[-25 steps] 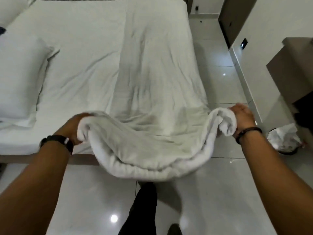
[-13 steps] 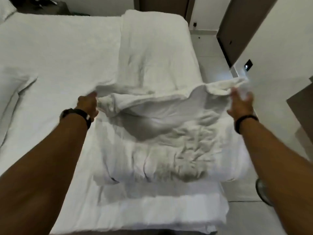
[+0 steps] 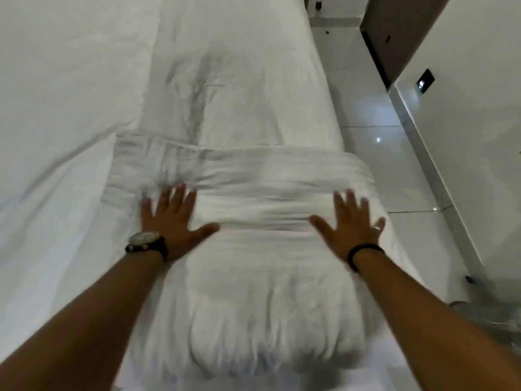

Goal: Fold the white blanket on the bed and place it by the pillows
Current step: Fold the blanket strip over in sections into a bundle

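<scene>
Now that you've let go of the lifted edge, your left hand (image 3: 172, 221) and right hand (image 3: 351, 225) press flat, fingers spread, on the white blanket (image 3: 248, 277), folded along the bed (image 3: 56, 108)'s right side; pillows out of view, more folding likely.

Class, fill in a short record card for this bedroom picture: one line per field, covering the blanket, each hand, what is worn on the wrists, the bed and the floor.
blanket: white blanket, part folded, a thick layer lying over the long strip
left hand: left hand flat on the fold, fingers spread
right hand: right hand flat on the fold, fingers spread
wrists: watch on the left, dark band on the right
bed: white sheet, bare to the left
floor: glossy tiles to the right
pillows: not in view
</scene>
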Demonstrator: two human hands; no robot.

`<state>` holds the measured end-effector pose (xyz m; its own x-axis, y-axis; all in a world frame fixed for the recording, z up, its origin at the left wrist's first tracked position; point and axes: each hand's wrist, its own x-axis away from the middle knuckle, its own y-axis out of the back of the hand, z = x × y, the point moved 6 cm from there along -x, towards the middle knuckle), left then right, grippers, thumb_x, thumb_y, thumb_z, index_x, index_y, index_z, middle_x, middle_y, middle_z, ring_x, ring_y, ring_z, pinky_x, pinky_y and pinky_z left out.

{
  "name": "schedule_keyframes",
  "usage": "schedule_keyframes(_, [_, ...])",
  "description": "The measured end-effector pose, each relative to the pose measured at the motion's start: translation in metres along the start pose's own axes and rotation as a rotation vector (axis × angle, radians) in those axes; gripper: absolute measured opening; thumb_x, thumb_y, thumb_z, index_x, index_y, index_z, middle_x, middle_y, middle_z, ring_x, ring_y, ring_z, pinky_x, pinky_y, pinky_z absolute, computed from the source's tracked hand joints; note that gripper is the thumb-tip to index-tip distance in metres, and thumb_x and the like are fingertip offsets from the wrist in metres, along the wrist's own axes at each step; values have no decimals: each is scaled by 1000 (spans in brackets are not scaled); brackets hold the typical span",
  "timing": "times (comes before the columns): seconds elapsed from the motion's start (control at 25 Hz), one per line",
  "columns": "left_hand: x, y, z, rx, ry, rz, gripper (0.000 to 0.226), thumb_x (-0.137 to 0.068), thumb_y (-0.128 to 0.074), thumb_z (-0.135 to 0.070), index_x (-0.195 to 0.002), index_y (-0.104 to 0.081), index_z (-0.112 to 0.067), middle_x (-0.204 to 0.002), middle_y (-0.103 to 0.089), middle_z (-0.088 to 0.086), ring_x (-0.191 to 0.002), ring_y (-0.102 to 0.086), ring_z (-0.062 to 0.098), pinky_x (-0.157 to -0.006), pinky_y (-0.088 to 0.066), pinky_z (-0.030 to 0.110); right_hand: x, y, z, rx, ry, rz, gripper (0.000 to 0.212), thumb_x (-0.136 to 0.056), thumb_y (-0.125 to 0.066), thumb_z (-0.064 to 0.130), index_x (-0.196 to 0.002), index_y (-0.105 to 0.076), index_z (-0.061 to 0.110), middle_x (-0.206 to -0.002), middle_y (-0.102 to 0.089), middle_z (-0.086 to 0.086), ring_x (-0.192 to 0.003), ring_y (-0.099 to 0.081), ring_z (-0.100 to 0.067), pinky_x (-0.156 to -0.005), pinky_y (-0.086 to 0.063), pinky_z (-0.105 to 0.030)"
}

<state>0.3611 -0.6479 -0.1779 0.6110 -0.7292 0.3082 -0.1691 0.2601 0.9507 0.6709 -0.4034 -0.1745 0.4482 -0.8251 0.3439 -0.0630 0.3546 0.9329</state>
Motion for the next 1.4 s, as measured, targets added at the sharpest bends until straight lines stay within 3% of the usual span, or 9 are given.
schedule_keyframes(0.08, [7, -1, 3, -11, 44, 22, 104, -69, -4, -95, -151, 14, -35, -161, 23, -5, -148, 21, 21, -113, 17, 54, 2, 7, -30, -52, -156, 24, 98, -76, -10, 87, -155, 2, 30, -164, 9, -5, -150, 9, -30, -114, 1, -65])
schedule_keyframes(0.28, [86, -3, -70, 100, -256, 29, 97, -74, -14, -92, -153, 4, -39, -163, 15, -3, -149, 18, 21, -117, 7, 58, 91, -15, 31, -83, 329, -15, 89, -81, -17, 86, -154, -8, 36, -163, 10, 3, -149, 15, -17, -116, 9, -57])
schedule_keyframes(0.52, [200, -37, -27, -105, -378, 183, 130, -57, -39, -99, -155, 3, -24, -164, 6, 9, -150, 10, 32, -115, 3, 64, 189, -45, -39, 122, 475, 6, 118, -62, -39, 95, -155, -16, 26, -163, -3, -18, -149, 0, -39, -112, -6, -69])
schedule_keyframes(0.6, [210, -42, -31, -159, -364, 236, 138, -55, -58, -87, -154, 11, -22, -163, 15, 11, -148, 17, 35, -113, 8, 64, 209, -53, -34, 176, 483, 16, 123, -57, -62, 84, -155, -13, 26, -161, -2, -24, -148, -1, -43, -113, -6, -69])
schedule_keyframes(0.72, [218, -45, -25, -154, -281, 129, 134, -51, -84, -53, -156, -6, -23, -164, 0, 14, -148, 1, 44, -111, 5, 67, 214, -52, -39, 216, 407, -90, 119, -56, -91, 34, -152, -22, 20, -158, -15, -28, -146, -17, -44, -112, -21, -65])
schedule_keyframes(0.88, [235, -36, -3, -145, -186, -112, 87, -78, -53, 9, -153, -24, -25, -155, -26, 29, -135, -27, 59, -104, -19, 73, 207, -39, -34, 256, 400, -284, 84, -61, -75, -15, -139, -52, 7, -142, -46, -32, -129, -47, -47, -103, -40, -61])
schedule_keyframes(1.0, [222, -19, 1, -101, -163, -69, 72, -84, -48, 10, -148, -39, -20, -145, -40, 33, -122, -44, 61, -95, -36, 71, 199, -14, -17, 209, 449, -393, 58, -54, -73, -21, -109, -71, -1, -112, -67, -32, -98, -67, -47, -85, -52, -61])
schedule_keyframes(1.12, [235, -14, 17, -50, -119, 31, 70, -88, -43, 4, -152, -28, -22, -153, -33, 25, -130, -40, 54, -101, -37, 63, 221, 14, -3, 187, 506, -398, 54, -41, -80, -19, -93, -74, -3, -96, -72, -28, -78, -71, -42, -66, -59, -50])
schedule_keyframes(1.4, [319, 1, 47, -126, -126, 94, 69, -92, -38, -1, -154, -20, -25, -158, -26, 19, -137, -34, 49, -106, -35, 57, 321, 48, 18, 196, 461, -347, 61, -29, -90, -10, -87, -75, 0, -91, -73, -23, -74, -71, -40, -58, -58, -45])
